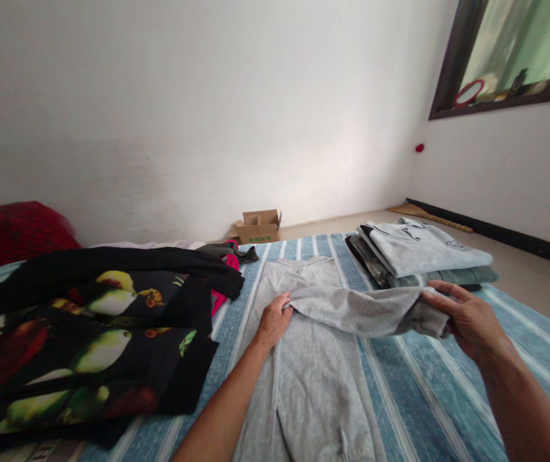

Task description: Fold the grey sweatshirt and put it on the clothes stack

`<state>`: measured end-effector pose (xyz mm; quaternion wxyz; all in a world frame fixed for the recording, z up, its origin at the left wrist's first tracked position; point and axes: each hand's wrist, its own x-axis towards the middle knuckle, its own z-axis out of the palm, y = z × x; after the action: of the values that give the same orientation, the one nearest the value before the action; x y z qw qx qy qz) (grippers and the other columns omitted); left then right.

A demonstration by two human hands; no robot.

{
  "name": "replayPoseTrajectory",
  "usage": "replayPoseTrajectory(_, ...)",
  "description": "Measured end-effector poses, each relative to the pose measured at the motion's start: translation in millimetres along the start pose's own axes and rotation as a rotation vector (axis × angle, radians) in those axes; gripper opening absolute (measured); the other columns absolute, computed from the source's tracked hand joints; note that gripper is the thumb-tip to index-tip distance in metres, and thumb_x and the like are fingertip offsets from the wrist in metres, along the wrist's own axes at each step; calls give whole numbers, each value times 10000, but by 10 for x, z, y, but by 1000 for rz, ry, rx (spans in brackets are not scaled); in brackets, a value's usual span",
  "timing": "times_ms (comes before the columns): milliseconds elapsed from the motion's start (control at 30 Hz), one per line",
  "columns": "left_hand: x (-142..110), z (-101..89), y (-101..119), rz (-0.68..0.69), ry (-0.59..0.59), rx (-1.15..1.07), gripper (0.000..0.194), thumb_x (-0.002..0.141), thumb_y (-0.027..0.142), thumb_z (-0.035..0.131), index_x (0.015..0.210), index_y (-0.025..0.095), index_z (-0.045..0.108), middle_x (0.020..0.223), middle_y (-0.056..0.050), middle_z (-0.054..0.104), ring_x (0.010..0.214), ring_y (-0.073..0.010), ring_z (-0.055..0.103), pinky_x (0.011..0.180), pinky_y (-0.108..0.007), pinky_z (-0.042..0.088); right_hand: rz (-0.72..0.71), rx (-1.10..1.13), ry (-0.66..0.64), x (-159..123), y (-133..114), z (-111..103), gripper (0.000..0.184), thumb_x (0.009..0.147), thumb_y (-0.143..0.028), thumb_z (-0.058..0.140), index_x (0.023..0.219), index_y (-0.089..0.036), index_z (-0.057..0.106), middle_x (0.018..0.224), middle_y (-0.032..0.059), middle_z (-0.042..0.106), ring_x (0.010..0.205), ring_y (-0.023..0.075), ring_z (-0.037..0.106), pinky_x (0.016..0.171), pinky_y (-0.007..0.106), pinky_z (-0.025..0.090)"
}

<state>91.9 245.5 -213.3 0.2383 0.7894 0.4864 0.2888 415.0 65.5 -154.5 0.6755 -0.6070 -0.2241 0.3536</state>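
A grey garment [303, 378] lies spread on a blue striped sheet [414, 391]. One grey part of it [356, 309], a sleeve or a leg, is lifted and stretched sideways between my two hands. My left hand [273, 321] pinches this part near the garment's middle, fingers closed on the cloth. My right hand [467, 317] grips its far end, just in front of a stack of folded clothes [419, 253].
A black cloth printed with fruit [86, 340] lies heaped at the left, with a red cushion [9, 231] behind it. Pink and dark clothes [230, 253] lie beyond it. A small cardboard box [259, 226] stands on the floor by the white wall. A window [515, 51] is at the upper right.
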Motion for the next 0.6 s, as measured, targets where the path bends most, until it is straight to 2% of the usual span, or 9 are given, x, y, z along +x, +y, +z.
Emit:
replayPoseTrajectory(67, -10, 3, 5, -4, 7, 22, 357, 772, 124, 479, 1082, 216, 631, 1203, -17, 644, 1140, -168, 567, 1026, -304, 399, 64, 92, -28, -11, -36, -50, 525, 539, -306, 831, 1007, -229, 606, 674, -10, 683, 523, 158, 610, 489, 255, 503)
replayPoseTrajectory(167, -18, -4, -14, -10, 26, 22, 379, 750, 93, 448, 1068, 219, 612, 1152, -13, 661, 1107, -160, 581, 1011, -301, 408, 96, 78, -56, 5, -25, -134, 516, 533, -319, 840, 987, -229, 612, 677, -3, 687, 526, 164, 622, 509, 263, 519)
replayPoseTrajectory(300, -12, 3, -64, 85, 68, 35, 214, 690, 78, 451, 771, 207, 600, 1216, -45, 616, 1134, -175, 557, 1017, -295, 399, -11, -247, 50, 113, 106, -214, 571, 507, -424, 832, 976, -159, 643, 570, 3, 633, 449, 177, 579, 395, 261, 438)
replayPoseTrajectory(367, -11, 12, -72, 125, 92, 54, 181, 668, 71, 460, 702, 208, 573, 1177, -60, 617, 1114, -182, 562, 1006, -294, 407, -55, -375, 115, 161, 159, -215, 559, 509, -469, 811, 932, -133, 667, 553, 8, 622, 449, 176, 570, 381, 254, 411)
replayPoseTrajectory(500, -20, 24, -41, 158, 110, 81, 177, 650, 58, 473, 677, 213, 553, 1041, -53, 607, 1018, -177, 581, 943, -291, 444, -120, -413, 156, 62, 53, -93, 507, 544, -510, 769, 879, -140, 680, 574, 16, 622, 479, 166, 560, 410, 250, 419)
replayPoseTrajectory(567, -23, 26, -19, 177, 109, 92, 168, 646, 55, 483, 667, 215, 532, 953, -43, 587, 964, -173, 578, 896, -286, 461, -174, -289, 122, -135, -113, 40, 535, 550, -505, 773, 942, -159, 662, 627, 22, 638, 511, 167, 567, 440, 253, 443)
replayPoseTrajectory(600, -23, 27, -11, 182, 104, 103, 161, 648, 59, 491, 663, 216, 519, 911, -37, 575, 934, -174, 575, 867, -287, 468, -201, -227, 46, -267, -205, 125, 553, 553, -484, 785, 990, -173, 652, 683, 29, 655, 554, 175, 587, 479, 260, 467)
